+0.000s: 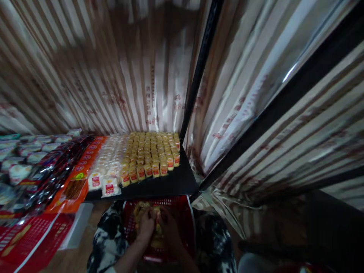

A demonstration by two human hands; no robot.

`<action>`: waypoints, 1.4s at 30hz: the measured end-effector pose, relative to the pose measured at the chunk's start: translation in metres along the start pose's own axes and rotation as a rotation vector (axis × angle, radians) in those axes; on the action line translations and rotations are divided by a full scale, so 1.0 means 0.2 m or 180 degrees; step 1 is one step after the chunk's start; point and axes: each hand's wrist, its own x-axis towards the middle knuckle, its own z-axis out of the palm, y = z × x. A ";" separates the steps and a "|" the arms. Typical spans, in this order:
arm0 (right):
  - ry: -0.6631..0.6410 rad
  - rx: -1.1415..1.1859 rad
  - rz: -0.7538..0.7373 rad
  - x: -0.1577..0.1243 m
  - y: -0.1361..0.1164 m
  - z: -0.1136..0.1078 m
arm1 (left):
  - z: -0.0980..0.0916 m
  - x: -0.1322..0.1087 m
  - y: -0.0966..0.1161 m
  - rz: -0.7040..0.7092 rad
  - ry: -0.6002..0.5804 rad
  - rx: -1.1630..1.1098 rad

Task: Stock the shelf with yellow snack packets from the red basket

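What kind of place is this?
Maybe a snack stall or storeroom: yellow packets stand in rows on a black surface, white packets sit beside them, and printed sheeting hangs behind.

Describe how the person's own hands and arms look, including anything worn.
The left hand and right hand wear no gloves. The forearms look bare, though the right is deep in shadow. A pale patch near the left elbow may be a sleeve edge. Any rings are too dim to tell.

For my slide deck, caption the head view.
Left hand and right hand over a red basket of yellow packets, before packet rows on a black shelf.
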 end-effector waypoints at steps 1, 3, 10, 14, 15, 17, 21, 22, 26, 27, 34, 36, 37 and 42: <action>0.0013 -0.0021 -0.0073 -0.01 -0.04 -0.02 | -0.01 -0.02 0.04 0.0081 0.0023 -0.0084; -0.0001 -0.0024 -0.0262 -0.01 -0.14 -0.07 | -0.04 -0.04 0.13 0.0309 0.0056 -0.0259; 0.0124 -0.0189 -0.0878 0.13 -0.55 -0.25 | -0.20 0.00 0.54 0.1047 -0.0543 -0.0851; 0.0378 -0.0571 -0.1448 0.26 -0.73 -0.33 | -0.27 0.13 0.77 0.1628 -0.0673 -0.0521; 0.0471 -0.0667 -0.1559 0.29 -0.77 -0.35 | -0.28 0.16 0.82 0.1742 -0.0670 -0.0444; 0.0738 -0.0880 -0.1738 0.36 -0.84 -0.37 | -0.27 0.22 0.94 0.1910 -0.0647 -0.0311; 0.1368 -0.1126 -0.1944 0.53 -0.93 -0.38 | -0.23 0.34 1.15 0.2182 -0.0387 -0.0127; 0.1471 -0.1132 -0.1983 0.58 -0.94 -0.39 | -0.21 0.38 1.20 0.2220 -0.0318 -0.0117; 0.1701 -0.1060 -0.2081 0.79 -0.98 -0.41 | -0.16 0.56 1.37 0.2114 -0.0356 -0.0026; 0.1727 -0.1024 -0.2086 0.83 -0.98 -0.42 | -0.14 0.60 1.40 0.2108 -0.0388 0.0016; 0.1745 -0.0720 -0.1731 1.01 -0.93 -0.45 | -0.03 0.80 1.53 0.2611 -0.0275 0.0704; 0.1727 -0.0612 -0.1591 1.04 -0.89 -0.45 | -0.01 0.82 1.53 0.2731 -0.0218 0.1057; 0.1697 -0.0566 -0.1525 1.05 -0.87 -0.45 | 0.01 0.83 1.53 0.2747 -0.0205 0.1172; 0.1544 -0.0436 -0.1148 1.10 -0.80 -0.45 | 0.08 0.90 1.47 0.2651 -0.0089 0.1519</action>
